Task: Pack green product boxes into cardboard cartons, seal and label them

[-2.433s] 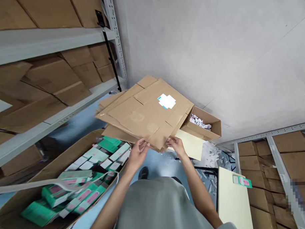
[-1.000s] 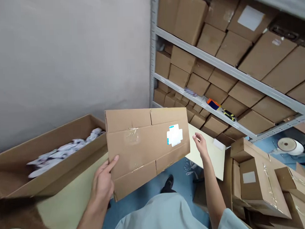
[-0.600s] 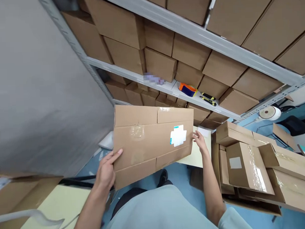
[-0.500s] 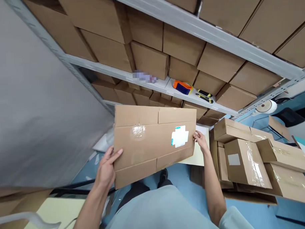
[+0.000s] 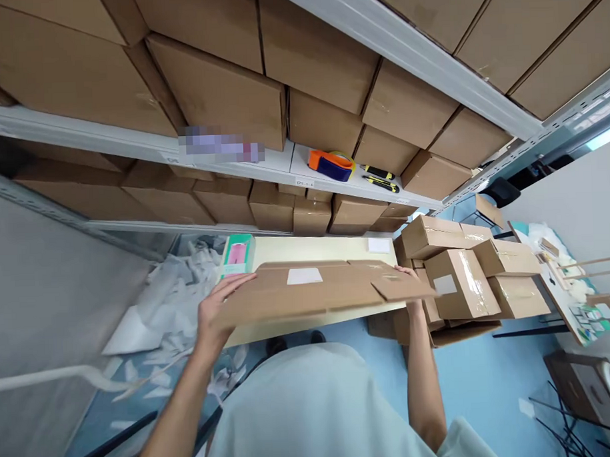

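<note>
Between my two hands I hold a flattened cardboard box (image 5: 307, 298), tilted nearly level above a pale yellow tabletop (image 5: 306, 250). A white label shows on its upper face, and a flap sticks out at its right end. My left hand (image 5: 215, 308) grips the left edge, fingers over the top. At the right edge, my right hand (image 5: 410, 285) is closed on the cardboard, with part of it hidden behind the flap. A green box with a pink picture (image 5: 237, 252) lies on the tabletop near my left hand. A white paper (image 5: 378, 245) lies at the right back.
Shelves full of cardboard boxes (image 5: 331, 121) stand ahead, with an orange and blue tape dispenser (image 5: 331, 165) and yellow-black utility knives (image 5: 381, 179) on one ledge. Stacked cartons (image 5: 462, 283) stand at right. White packing scraps (image 5: 172, 300) are heaped at left.
The flattened box has tipped from facing me to nearly level and come down over the tabletop, its face now different. My view has turned, showing more of the table and green box.
</note>
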The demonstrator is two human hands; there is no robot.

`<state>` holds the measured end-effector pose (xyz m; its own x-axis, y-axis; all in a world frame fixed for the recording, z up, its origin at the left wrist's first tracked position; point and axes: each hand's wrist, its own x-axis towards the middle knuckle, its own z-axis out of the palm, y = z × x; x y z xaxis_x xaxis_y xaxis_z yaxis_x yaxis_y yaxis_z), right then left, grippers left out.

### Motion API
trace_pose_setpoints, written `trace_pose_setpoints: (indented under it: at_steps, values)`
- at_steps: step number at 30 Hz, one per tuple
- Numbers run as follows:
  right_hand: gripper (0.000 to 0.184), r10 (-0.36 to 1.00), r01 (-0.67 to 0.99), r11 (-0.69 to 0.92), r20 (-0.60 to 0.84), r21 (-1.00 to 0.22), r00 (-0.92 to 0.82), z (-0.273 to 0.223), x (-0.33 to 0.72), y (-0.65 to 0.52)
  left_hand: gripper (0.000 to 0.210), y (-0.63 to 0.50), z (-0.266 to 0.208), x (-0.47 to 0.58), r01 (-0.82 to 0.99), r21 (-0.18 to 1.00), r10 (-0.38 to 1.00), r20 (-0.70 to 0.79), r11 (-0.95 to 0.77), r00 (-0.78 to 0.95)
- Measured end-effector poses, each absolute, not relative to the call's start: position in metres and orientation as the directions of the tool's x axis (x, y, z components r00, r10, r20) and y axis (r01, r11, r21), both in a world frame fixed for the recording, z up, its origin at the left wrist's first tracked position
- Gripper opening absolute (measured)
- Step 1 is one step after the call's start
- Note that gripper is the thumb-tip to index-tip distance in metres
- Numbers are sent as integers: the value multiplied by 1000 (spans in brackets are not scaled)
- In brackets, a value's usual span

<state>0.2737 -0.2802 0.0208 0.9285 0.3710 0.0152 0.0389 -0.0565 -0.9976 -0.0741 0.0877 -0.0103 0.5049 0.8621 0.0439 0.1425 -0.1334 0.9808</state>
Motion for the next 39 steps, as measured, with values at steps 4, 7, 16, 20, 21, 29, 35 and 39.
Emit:
trace_pose_setpoints:
  at_steps: [4,7,16,20,21,29,35,39]
  values:
    - [26,260,59,-79,37,-995,965,20,240,-291,45,101,-39,-73,131,982,783,25,-135,621]
    - [29,226,51,-109,26,-993,974,16,219,-298,49,97,-54,-65,74,997,793,-33,-15,609]
    - [49,180,1,-266,-49,-964,982,-9,236,-306,40,78,-64,-40,79,989,881,-145,123,451]
    - [47,252,4,-324,-82,-946,964,-23,262,-294,44,70,-62,-32,232,966,907,-194,111,373]
    - [48,266,2,-319,-87,-948,960,-27,267,-291,45,67,-61,-29,241,964,911,-200,116,362]
    - [67,372,-90,-377,-240,-922,897,-61,273,-275,66,45,-54,-13,167,979,896,-177,118,408]
    - [44,601,70,-450,-244,-890,761,-69,250,-276,96,36,-55,4,140,963,861,-269,231,432]
    - [33,713,146,-431,-237,-891,660,-59,240,-272,97,28,-41,17,226,970,892,-184,95,413]
